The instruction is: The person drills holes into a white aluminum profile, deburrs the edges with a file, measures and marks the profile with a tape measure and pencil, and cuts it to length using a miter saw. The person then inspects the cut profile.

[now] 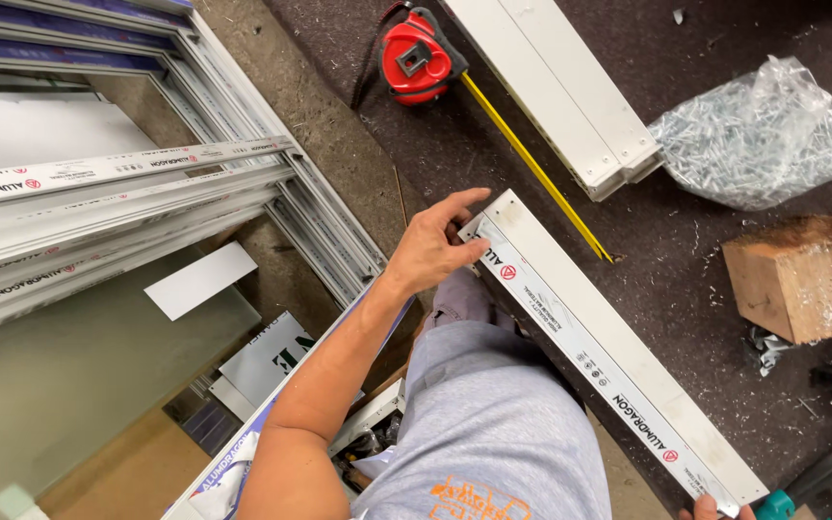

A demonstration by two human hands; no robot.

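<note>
So the left hand (432,248) sits at the near end of the long white profile (618,356), fingers spread loose with the thumb and fingertips just touching the end corner, more steadying than clamping, so that grip is open. The profile lies diagonally across the dark felt-covered surface (705,260), probably so it stays flat and doesn't get scratched. The right hand (715,507) is barely in view at the bottom edge by the profile's far end, only fingertips showing, so I can't tell whether it's gripping. The red tape measure (418,56) has its yellow blade (537,169) pulled out alongside, near a bag of screws (763,135) and a wood block (806,274). A teal tool at the bottom is cut off.
</note>
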